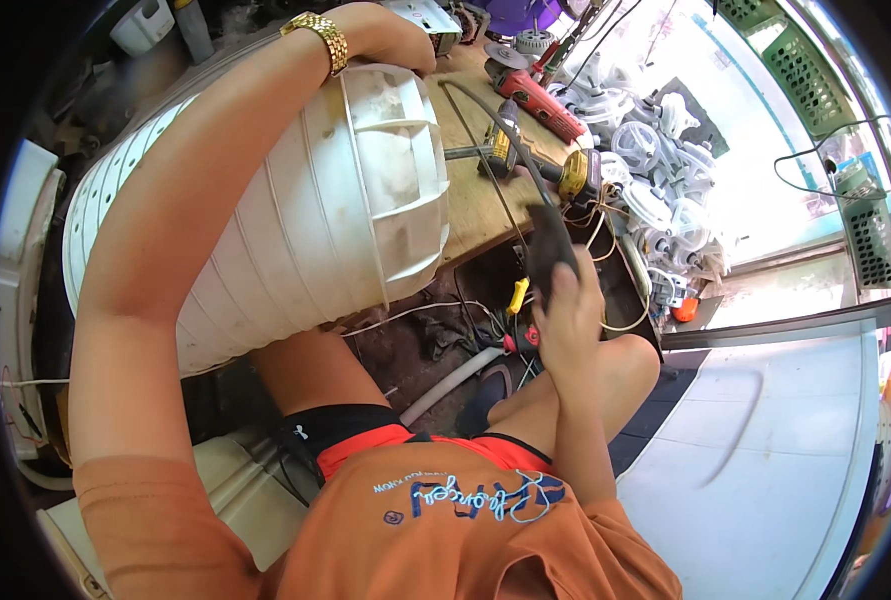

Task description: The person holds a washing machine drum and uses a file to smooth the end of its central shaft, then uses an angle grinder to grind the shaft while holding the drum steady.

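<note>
The right hand (568,318) is clenching tight around a dark, flat, blade-like tool (548,243), its tip pointing up toward twelve o'clock, just off the front edge of the bench. The left hand (397,40) is reaching over the top of a big white ribbed plastic washer drum (305,215), fingers draped on its far rim at about eleven o'clock; how firmly they are curling is hidden behind the drum. A gold metal watch band (317,35) is glinting on that wrist.

The drum is lying on its side, its finned base turned toward three o'clock and resting against the worn wooden workbench (475,200). Its perforated wall is showing at nine o'clock; what is inside it cannot be seen.

On the bench, at one o'clock from the right hand, a yellow-and-black cordless drill (540,165) is lying flat, with a red angle grinder (537,100) just beyond it. Past the bench edge at two o'clock, a heap of white plastic wheel-shaped parts (655,180) is crowding the floor. Green plastic crates (800,65) are standing well apart at one o'clock.

Below the bench edge, cables and a yellow-handled tool (517,295) are tangling near the right knee. Open room is lying at four o'clock, over a pale flat panel (765,440).
</note>
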